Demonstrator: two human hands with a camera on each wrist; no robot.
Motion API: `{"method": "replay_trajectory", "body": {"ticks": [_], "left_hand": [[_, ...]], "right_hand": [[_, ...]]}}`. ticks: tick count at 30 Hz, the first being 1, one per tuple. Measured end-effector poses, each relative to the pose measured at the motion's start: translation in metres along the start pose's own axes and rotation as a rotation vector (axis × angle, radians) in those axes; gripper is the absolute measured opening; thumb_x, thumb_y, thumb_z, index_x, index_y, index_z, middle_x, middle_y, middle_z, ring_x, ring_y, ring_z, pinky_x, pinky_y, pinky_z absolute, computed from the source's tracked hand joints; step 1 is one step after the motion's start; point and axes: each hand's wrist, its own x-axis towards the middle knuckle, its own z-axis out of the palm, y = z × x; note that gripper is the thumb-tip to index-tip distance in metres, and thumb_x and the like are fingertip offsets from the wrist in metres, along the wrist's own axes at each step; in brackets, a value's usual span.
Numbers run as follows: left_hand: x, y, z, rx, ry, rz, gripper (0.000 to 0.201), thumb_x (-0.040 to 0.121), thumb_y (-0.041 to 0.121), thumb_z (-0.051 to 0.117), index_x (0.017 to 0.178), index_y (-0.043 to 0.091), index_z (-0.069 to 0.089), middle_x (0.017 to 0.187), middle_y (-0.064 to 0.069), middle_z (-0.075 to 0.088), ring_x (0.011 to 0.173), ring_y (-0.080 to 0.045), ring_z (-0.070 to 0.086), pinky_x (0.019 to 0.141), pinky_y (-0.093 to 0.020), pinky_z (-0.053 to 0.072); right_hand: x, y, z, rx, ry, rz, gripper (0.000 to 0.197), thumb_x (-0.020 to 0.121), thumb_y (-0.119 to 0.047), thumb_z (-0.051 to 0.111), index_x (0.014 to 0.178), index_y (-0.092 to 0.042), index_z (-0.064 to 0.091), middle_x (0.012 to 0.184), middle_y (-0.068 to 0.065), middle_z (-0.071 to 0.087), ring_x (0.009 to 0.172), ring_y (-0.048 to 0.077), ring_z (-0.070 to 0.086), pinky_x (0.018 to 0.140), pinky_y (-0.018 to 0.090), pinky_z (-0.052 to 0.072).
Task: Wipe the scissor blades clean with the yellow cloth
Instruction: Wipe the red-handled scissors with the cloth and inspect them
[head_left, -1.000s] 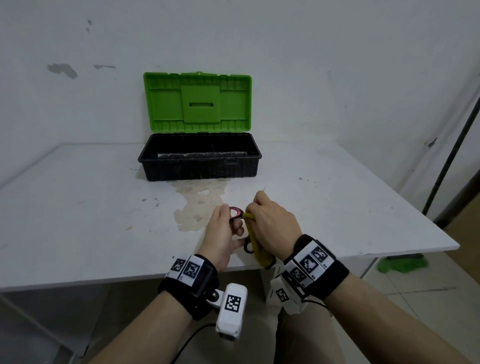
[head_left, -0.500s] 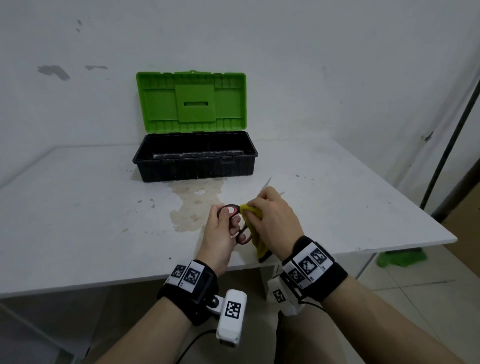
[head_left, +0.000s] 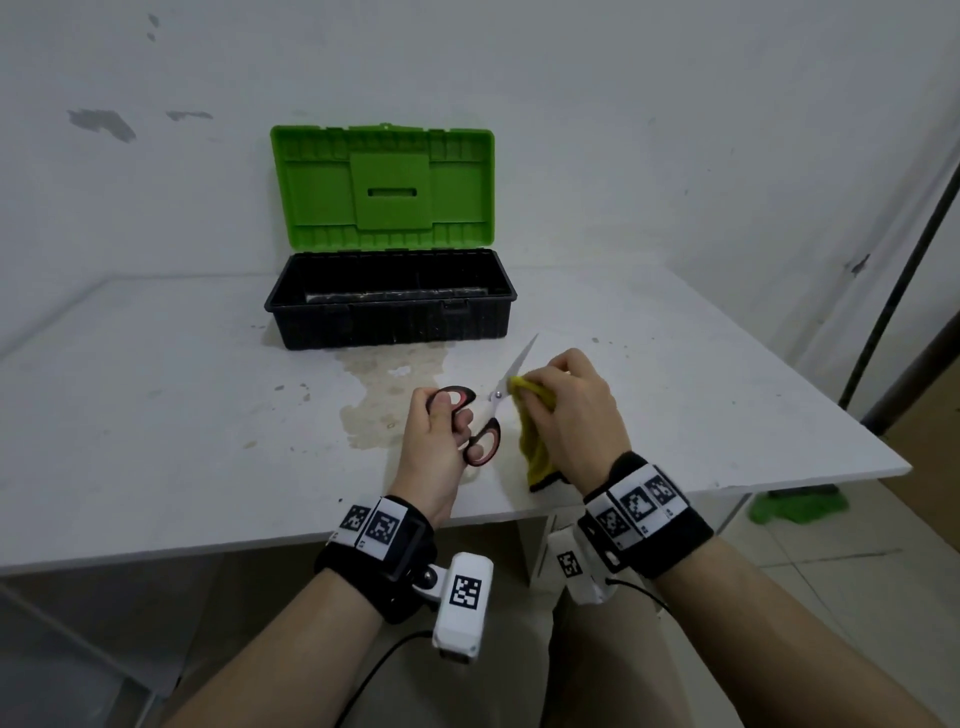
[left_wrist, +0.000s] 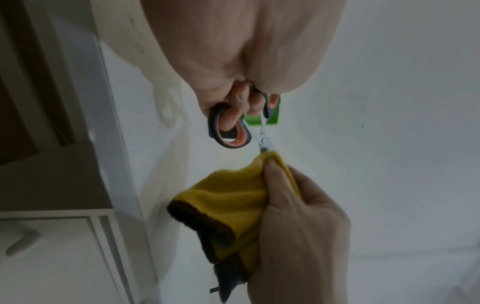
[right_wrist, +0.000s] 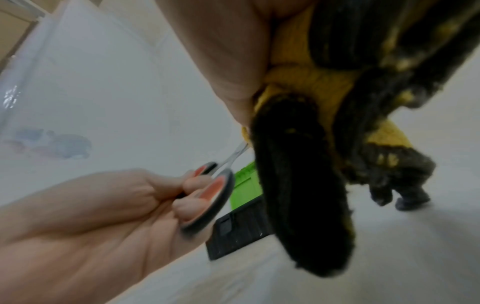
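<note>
My left hand (head_left: 441, 431) grips the black-and-red handles of the scissors (head_left: 480, 423) above the white table's front edge; its fingers pass through the loops (left_wrist: 230, 131). The blades are spread apart, and one bare blade (head_left: 517, 366) points up towards the toolbox. My right hand (head_left: 569, 410) pinches the yellow cloth (head_left: 535, 441) round the other blade, just past the pivot (left_wrist: 263, 142). That blade is hidden inside the cloth. The cloth (left_wrist: 233, 195) has a dark edge and hangs down below the hand (right_wrist: 298, 185).
An open toolbox (head_left: 389, 304) with a green lid (head_left: 382, 187) stands at the back middle of the table (head_left: 156, 389). A brownish stain (head_left: 384, 395) lies between it and my hands. A green rag (head_left: 795, 506) lies on the floor at the right.
The scissors have opened out and the handles moved left with my left hand. My right hand with the cloth has slid further right and up along a blade, baring the other blade.
</note>
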Motion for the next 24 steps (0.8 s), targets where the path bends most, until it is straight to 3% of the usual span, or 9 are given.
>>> {"method": "replay_trajectory", "body": {"ticks": [2,7,11,14,17,20,24], "left_hand": [[0.002,0.003,-0.002,-0.023,0.011,-0.007,0.022,0.109,0.024,0.033,0.111,0.009,0.05,0.075,-0.002,0.048,0.052,-0.002,0.044,0.049,-0.025,0.037],[-0.004,0.009,0.002,-0.085,-0.057,-0.04,0.022,0.109,0.024,0.032,0.105,0.013,0.05,0.073,0.0,0.049,0.053,-0.005,0.043,0.053,-0.026,0.037],[-0.002,0.009,-0.005,-0.112,-0.004,-0.052,0.021,0.109,0.026,0.034,0.104,0.014,0.05,0.072,0.0,0.048,0.055,-0.008,0.04,0.054,-0.028,0.034],[0.0,0.011,-0.01,-0.176,-0.008,-0.064,0.02,0.109,0.026,0.036,0.104,0.014,0.051,0.071,0.0,0.049,0.058,-0.01,0.037,0.057,-0.029,0.035],[0.0,0.018,-0.01,-0.29,-0.07,-0.099,0.016,0.107,0.021,0.041,0.096,0.015,0.052,0.069,-0.001,0.05,0.058,-0.012,0.037,0.06,-0.03,0.037],[-0.003,0.023,-0.009,-0.353,-0.145,-0.087,0.015,0.101,0.016,0.045,0.087,0.016,0.051,0.07,-0.003,0.048,0.06,-0.014,0.036,0.059,-0.031,0.036],[-0.005,0.027,-0.007,-0.49,-0.205,-0.054,0.025,0.094,0.036,0.048,0.079,0.016,0.048,0.07,-0.003,0.043,0.06,-0.016,0.037,0.059,-0.035,0.032]], "right_hand": [[0.002,0.002,-0.005,0.017,0.032,-0.007,0.024,0.092,-0.033,0.061,0.102,-0.014,0.072,0.097,-0.005,0.049,0.076,0.011,0.05,0.07,0.024,0.049],[-0.009,-0.011,0.005,0.063,-0.042,-0.101,0.019,0.09,-0.03,0.065,0.101,-0.017,0.074,0.096,-0.003,0.052,0.078,0.012,0.053,0.069,0.025,0.05],[0.001,0.005,-0.001,0.064,0.048,0.009,0.02,0.09,-0.03,0.066,0.1,-0.015,0.074,0.095,-0.007,0.05,0.079,0.009,0.05,0.068,0.01,0.036],[0.0,0.006,-0.002,0.074,0.035,-0.003,0.02,0.09,-0.03,0.066,0.097,-0.013,0.074,0.094,-0.006,0.05,0.079,0.009,0.048,0.067,0.006,0.034],[-0.002,0.005,0.005,0.092,0.011,0.022,0.019,0.089,-0.029,0.067,0.098,-0.014,0.074,0.094,-0.007,0.05,0.081,0.008,0.049,0.069,0.006,0.034],[-0.002,0.005,0.009,0.111,-0.006,0.04,0.018,0.089,-0.029,0.067,0.098,-0.015,0.074,0.094,-0.006,0.051,0.082,0.009,0.05,0.072,0.014,0.039],[-0.002,0.0,0.008,0.147,-0.003,0.02,0.013,0.088,-0.027,0.068,0.097,-0.019,0.074,0.093,-0.008,0.051,0.083,0.006,0.05,0.073,0.013,0.038]]}}
